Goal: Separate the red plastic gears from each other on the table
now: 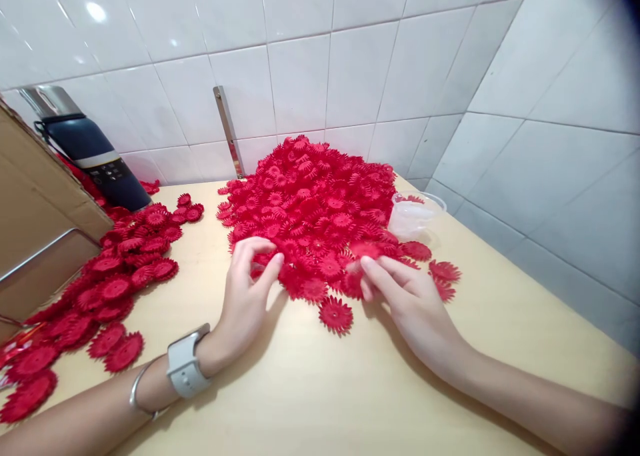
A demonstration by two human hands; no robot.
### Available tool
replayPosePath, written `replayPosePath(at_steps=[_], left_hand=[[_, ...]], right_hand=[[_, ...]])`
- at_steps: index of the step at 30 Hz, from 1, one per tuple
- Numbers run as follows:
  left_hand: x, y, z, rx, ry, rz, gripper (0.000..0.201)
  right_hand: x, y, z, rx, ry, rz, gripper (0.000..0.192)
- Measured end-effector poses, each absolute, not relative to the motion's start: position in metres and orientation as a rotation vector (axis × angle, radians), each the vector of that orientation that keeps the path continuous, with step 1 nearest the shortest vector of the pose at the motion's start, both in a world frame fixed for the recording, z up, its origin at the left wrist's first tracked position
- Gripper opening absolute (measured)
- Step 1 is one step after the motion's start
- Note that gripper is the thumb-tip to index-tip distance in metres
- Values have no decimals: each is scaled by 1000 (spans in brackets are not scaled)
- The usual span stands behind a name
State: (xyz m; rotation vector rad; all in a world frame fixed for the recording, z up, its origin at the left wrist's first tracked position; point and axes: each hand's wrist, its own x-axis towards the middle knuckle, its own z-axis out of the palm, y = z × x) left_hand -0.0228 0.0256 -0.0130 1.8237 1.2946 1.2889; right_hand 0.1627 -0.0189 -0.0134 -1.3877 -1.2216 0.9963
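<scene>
A large heap of red, flower-shaped fabric pieces with fringed edges [310, 203] lies against the wall in the middle. At its near left edge is my left hand [249, 296], fingers curled and thumb tip close to the index finger. Red shows at and between those fingertips, but I cannot tell a held piece from the heap behind. My right hand [407, 303], at the near right side of the heap, pinches a red fabric flower [366, 250], blurred by motion, between thumb and fingers. One single flower piece [335, 315] lies flat on the table between my hands.
A clear plastic tub [415, 216] stands right of the heap, with a few flower pieces [444, 273] near it. On the left are more red flowers [115, 286], a dark blue bottle [95, 146] and a cardboard box [40, 196]. A metal strip [227, 129] leans on the tiled wall.
</scene>
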Motion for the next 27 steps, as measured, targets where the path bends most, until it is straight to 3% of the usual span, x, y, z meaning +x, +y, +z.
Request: replayPosePath(at_steps=[3, 6, 12, 16, 18, 22, 27], left_hand=[[-22, 29, -16, 1703, 1334, 1334, 28], [-20, 23, -13, 1875, 1327, 1344, 34], [-20, 7, -2, 2270, 1114, 1188, 22], [-21, 3, -1, 2302, 1023, 1064, 20], [-21, 3, -1, 2292, 985, 1021, 24], [-19, 2, 2, 2269, 866, 897, 34], [-19, 2, 3, 2208, 870, 782, 12]], right_hand=[[161, -15, -14, -1395, -1141, 904, 23], [160, -17, -13, -1411, -1261, 838, 18], [154, -29, -15, -1256, -2095, 386, 12], [156, -29, -18, -1194, -2157, 254, 10], [160, -28, -16, -1151, -2043, 407, 11], [166, -26, -12, -1063, -1711, 1058, 11], [169, -19, -12, -809, -1324, 1509, 23]])
